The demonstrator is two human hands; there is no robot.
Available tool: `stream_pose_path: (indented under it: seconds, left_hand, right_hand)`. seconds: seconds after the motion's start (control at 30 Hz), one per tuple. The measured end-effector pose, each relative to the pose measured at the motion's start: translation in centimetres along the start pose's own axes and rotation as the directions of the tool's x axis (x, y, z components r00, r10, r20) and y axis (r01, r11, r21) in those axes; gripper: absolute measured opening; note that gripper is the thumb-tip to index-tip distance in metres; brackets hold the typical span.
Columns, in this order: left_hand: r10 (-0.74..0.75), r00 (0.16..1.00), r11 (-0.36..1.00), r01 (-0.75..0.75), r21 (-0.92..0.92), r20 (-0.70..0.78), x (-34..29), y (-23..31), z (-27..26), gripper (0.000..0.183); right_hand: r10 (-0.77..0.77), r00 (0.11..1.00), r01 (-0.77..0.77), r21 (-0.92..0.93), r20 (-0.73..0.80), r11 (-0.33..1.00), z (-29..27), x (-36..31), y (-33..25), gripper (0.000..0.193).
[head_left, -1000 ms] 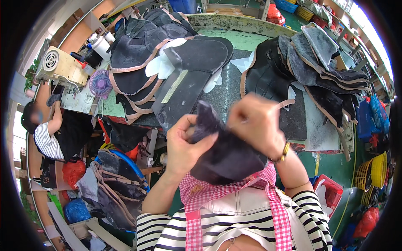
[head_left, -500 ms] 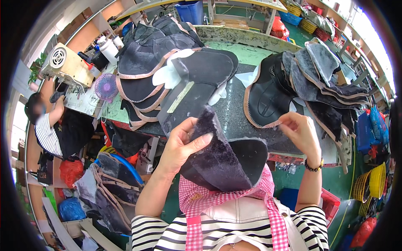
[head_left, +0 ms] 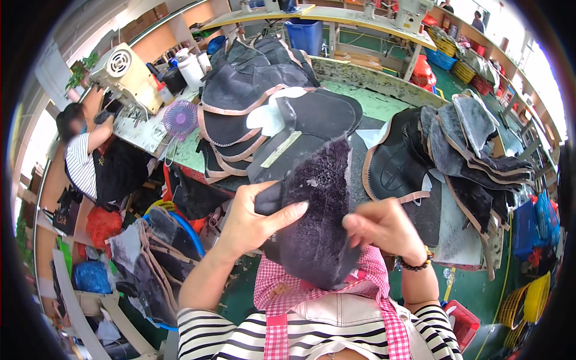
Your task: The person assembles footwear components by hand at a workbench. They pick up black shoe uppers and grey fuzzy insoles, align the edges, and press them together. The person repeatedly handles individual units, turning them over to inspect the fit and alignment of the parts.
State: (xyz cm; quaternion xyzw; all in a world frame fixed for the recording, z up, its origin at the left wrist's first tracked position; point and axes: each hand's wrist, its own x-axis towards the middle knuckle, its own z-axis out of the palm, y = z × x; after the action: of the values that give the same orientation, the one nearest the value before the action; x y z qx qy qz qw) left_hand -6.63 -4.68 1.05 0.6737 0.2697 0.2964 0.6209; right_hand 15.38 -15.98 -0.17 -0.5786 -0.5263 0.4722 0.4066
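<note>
My left hand (head_left: 255, 219) grips a black boot upper piece with dark fleece lining (head_left: 315, 207), its thumb pressed on the fleece and its fingers behind. The piece stands up in front of my chest, fleece side towards me. Beside its right edge, my right hand (head_left: 387, 231) is curled with thumb and fingers close together, slightly blurred. Whether it pinches the edge or something small is hidden. Just beyond lies a black boot upper with a pinkish-tan border (head_left: 396, 159) on the dark table mat (head_left: 420, 222).
Stacked black uppers (head_left: 246, 90) fill the table's left side, and fleece-lined ones (head_left: 468, 135) its right. A purple fan (head_left: 180, 119) and a sewing machine (head_left: 129, 78) stand farther left, near a seated person (head_left: 84, 156). A bin of pieces (head_left: 156, 258) is below left.
My right hand has come in from the table's right side to the held piece's right edge. The piece has turned, showing more of its fleece. The view has shifted.
</note>
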Motion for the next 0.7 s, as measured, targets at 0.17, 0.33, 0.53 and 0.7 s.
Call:
stream_pose_path:
  seconds: [0.17, 0.33, 0.53, 0.7]
  left_hand:
    - [-0.044, 0.993, 0.978, 0.020, 0.208, 0.112, 0.0, 2.5, 0.2, 0.021]
    - [-0.080, 0.986, 0.939, 0.026, 0.342, 0.145, 0.0, 3.5, 1.9, 0.021]
    - [0.147, 0.986, 0.847, -0.168, 0.504, 0.082, -0.5, 0.2, 1.4, 0.023]
    - [-0.057, 0.993, 0.861, 0.101, 0.498, -0.103, -1.3, -1.0, -0.9, 0.050]
  right_hand:
    - [-0.572, 0.793, 0.501, -0.311, -0.208, 0.808, 1.0, 0.3, -2.4, 0.018]
    - [-0.793, 0.592, 0.510, -0.693, -0.147, 0.510, 1.6, 1.0, -1.5, 0.018]
    - [-0.821, 0.546, 0.326, -0.862, -0.163, 0.388, -0.3, 1.1, 0.3, 0.011]
    - [-0.455, 0.672, 0.054, -0.574, -0.584, 0.817, -10.1, -5.6, 4.4, 0.010]
